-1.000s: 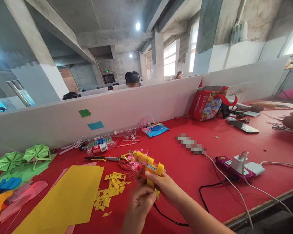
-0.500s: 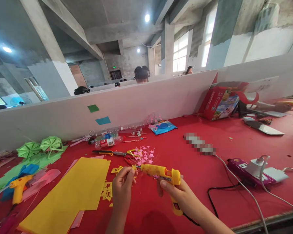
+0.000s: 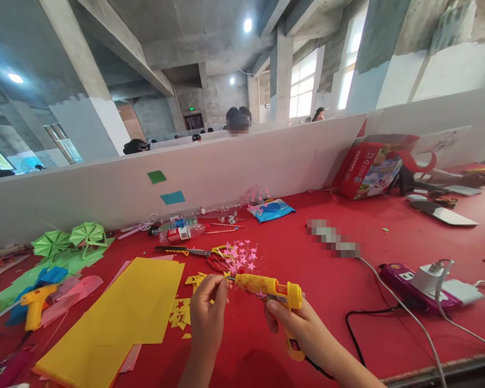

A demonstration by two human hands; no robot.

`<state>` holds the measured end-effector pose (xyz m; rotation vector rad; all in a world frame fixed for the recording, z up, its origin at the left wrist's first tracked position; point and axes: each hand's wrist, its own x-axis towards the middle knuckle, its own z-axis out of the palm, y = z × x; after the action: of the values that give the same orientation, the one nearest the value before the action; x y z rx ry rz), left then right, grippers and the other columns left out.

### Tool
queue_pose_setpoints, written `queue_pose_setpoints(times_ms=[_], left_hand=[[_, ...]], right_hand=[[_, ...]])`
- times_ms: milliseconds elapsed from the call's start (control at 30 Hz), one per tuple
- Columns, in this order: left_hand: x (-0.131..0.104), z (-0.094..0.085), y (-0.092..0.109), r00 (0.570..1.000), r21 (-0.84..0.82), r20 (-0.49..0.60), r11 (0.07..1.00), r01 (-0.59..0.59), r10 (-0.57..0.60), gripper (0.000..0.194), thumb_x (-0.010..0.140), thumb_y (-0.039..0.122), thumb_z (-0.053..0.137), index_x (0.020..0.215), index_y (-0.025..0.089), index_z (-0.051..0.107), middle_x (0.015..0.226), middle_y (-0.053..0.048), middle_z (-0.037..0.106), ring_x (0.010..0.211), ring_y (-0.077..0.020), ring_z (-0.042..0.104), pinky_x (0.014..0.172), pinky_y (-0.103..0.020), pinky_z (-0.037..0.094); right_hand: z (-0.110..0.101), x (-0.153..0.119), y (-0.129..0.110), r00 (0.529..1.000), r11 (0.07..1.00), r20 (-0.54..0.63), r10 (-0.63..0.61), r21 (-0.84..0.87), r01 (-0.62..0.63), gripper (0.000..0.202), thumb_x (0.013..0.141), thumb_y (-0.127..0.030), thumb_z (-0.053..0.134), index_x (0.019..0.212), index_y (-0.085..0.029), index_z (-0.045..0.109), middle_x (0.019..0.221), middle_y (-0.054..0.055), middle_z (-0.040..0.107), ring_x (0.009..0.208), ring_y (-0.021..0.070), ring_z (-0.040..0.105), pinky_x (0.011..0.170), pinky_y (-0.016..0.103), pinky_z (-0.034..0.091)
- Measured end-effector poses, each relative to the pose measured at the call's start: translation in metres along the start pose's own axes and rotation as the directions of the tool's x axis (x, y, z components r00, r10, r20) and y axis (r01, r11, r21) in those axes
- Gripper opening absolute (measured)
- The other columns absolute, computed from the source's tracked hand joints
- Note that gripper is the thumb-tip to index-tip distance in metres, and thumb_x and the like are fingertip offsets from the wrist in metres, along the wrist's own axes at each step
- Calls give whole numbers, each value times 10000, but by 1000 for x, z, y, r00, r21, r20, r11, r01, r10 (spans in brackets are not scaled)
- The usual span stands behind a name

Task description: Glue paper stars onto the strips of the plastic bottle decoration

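Steadying the yellow glue gun [image 3: 267, 286], near centre, matters most — the right hand [image 3: 305, 326] wraps its handle, while the left hand's [image 3: 207, 304] thumb and finger pinch a small yellow paper piece [image 3: 227, 274] beside the hot-risk nozzle. The red carrier bag's [image 3: 361, 167] contents, far right, are hidden.
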<state>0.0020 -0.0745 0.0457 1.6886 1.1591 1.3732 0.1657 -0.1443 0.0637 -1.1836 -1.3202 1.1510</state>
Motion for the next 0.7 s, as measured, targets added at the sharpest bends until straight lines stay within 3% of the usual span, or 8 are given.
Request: queue_pose_setpoints(times_ms=[700], left_hand=[[-4, -2, 5, 994, 69, -8, 992, -107, 108, 230, 869, 338, 506, 731, 185, 608, 674, -15, 574, 592, -128, 534, 558, -221, 443]], right_hand=[[0, -6, 9, 999, 999, -7, 40, 4, -40, 460, 823, -583, 463, 587, -189, 428, 565, -35, 416, 528, 82, 367, 500, 212, 320]])
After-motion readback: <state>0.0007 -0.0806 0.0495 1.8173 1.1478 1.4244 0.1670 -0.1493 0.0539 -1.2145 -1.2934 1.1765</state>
